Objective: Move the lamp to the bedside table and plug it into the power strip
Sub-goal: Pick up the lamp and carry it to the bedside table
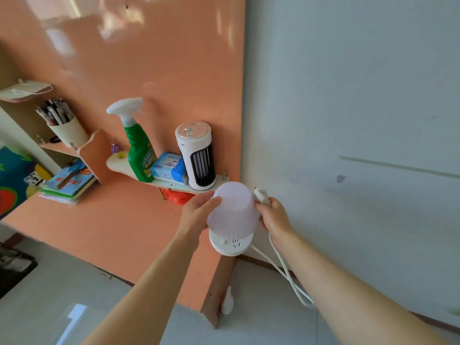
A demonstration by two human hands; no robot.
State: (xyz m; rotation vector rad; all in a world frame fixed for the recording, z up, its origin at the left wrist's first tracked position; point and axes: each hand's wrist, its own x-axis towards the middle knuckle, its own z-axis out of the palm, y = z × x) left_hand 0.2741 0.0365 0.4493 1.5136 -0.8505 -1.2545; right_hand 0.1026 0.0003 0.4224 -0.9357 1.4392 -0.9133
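Head view: both arms extended, left hand (196, 212) and right hand (275, 219) clamped on lamp (234, 215) shade's sides, plug (261, 195) in right fingers, lamp roughly upright, base toward camera.

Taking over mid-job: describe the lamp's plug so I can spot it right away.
Start at the orange panel where it meets the grey wall. Just below the small shelf there, two hands hold a lamp with a ribbed pale shade. The plug is the small white piece pinched in the right hand, beside the shade's rim, with the white cord looping below.
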